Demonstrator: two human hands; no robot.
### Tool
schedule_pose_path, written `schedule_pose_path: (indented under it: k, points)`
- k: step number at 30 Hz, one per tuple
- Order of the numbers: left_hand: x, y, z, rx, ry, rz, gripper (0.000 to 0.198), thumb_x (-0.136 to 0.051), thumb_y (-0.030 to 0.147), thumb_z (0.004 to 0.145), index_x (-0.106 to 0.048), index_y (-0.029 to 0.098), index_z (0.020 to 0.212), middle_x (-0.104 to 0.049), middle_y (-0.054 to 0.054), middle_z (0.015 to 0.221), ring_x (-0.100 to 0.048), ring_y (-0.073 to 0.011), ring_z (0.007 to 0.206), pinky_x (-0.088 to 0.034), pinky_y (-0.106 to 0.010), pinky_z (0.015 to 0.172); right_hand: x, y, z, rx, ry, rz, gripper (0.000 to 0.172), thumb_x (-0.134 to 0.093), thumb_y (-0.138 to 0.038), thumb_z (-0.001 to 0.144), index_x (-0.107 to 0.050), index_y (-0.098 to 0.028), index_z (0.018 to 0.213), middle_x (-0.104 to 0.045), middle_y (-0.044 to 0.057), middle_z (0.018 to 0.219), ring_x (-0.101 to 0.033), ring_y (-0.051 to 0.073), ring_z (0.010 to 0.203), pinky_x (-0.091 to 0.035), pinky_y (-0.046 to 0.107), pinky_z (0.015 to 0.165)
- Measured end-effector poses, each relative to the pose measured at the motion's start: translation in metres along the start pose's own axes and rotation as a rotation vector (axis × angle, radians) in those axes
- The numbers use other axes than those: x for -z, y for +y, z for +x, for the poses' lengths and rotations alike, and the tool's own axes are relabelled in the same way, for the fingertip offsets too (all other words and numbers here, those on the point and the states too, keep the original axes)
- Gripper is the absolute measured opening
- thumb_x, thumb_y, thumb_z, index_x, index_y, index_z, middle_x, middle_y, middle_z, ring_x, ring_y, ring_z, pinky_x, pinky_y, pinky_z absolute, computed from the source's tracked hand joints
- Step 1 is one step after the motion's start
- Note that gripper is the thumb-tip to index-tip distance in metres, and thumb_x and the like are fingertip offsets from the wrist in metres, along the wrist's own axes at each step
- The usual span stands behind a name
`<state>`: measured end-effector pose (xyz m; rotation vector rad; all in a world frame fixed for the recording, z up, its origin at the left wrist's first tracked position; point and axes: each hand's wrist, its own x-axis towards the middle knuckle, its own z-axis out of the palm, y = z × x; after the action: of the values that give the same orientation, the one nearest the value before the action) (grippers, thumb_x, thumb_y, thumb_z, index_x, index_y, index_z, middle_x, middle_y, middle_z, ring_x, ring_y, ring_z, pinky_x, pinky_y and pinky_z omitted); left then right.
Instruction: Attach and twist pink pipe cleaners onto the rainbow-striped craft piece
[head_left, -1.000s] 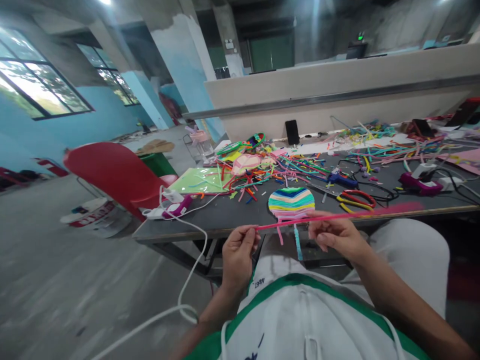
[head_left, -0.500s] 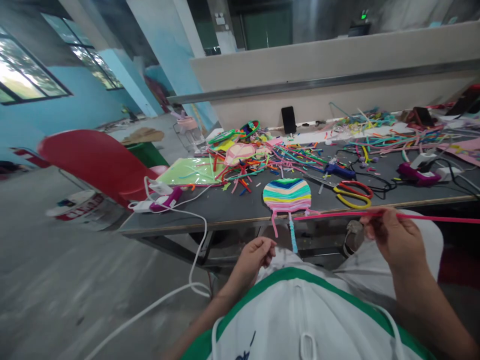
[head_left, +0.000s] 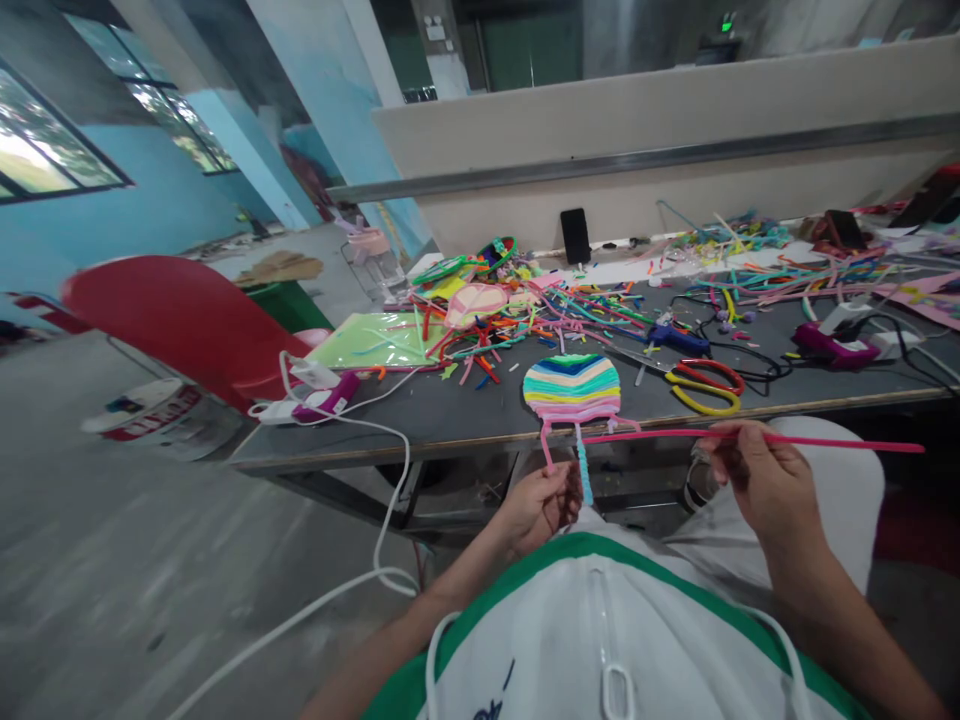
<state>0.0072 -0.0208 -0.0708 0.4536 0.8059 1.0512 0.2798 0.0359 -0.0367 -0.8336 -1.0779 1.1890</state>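
A round craft piece (head_left: 572,388) striped in blue, cream, teal, yellow and pink lies at the table's front edge. From its lower side hang a pink fuzzy strand (head_left: 547,446) and a wrapped light-blue stem (head_left: 585,472). My left hand (head_left: 541,508) is below it with curled fingers, at the lower end of the pink strand; whether they grip it is unclear. Between thumb and fingers, my right hand (head_left: 765,478) pinches a long hot-pink pipe cleaner (head_left: 855,444). Its left tip reaches the light-blue stem, just under the striped piece.
Scissors (head_left: 705,388) with red and yellow handles lie right of the striped piece. Behind are a heap of pipe cleaners (head_left: 517,315), a blue glue gun (head_left: 679,340) and a phone (head_left: 576,237). Purple power strips (head_left: 328,398) with cables sit on the table (head_left: 442,415). A red chair (head_left: 165,320) stands left.
My left hand has moved right and slightly up, to the end of the pink strand. My right hand has shifted a little left with the hot-pink pipe cleaner.
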Motion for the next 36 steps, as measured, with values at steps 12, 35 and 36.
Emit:
schedule_pose_path:
  k: [12,35,36]
  points:
    - [0.011,0.0,-0.002,-0.017,0.071,-0.036,0.027,-0.062,0.022,0.083,-0.055,0.011,0.107,-0.061,-0.004,0.076,-0.055,-0.0091,0.055,-0.041,-0.021,0.05,-0.008,0.008,-0.014,-0.041,0.041,-0.023,0.02,-0.052,-0.036,0.09,-0.064,-0.02,0.093,-0.069,0.006,0.085,-0.051,0.01,0.047,-0.037,0.025,0.041]
    - [0.03,0.035,-0.022,-0.69,0.612,0.757,0.02,-0.068,0.032,0.073,-0.067,0.017,0.086,-0.061,-0.002,0.075,-0.051,-0.0126,0.064,-0.039,-0.022,0.06,-0.016,0.02,-0.029,-0.005,-0.07,-0.393,0.029,-0.047,-0.043,0.092,-0.064,-0.02,0.098,-0.068,0.006,0.09,-0.052,0.01,0.051,-0.043,0.026,0.048]
    - [0.026,0.045,-0.025,-0.817,0.635,0.913,0.017,-0.068,0.031,0.073,-0.069,0.018,0.083,-0.062,-0.003,0.077,-0.052,-0.0145,0.069,-0.04,-0.024,0.064,-0.017,0.02,-0.029,0.013,-0.08,-0.433,0.03,-0.046,-0.043,0.092,-0.064,-0.019,0.098,-0.067,0.005,0.086,-0.053,0.011,0.051,-0.043,0.026,0.048]
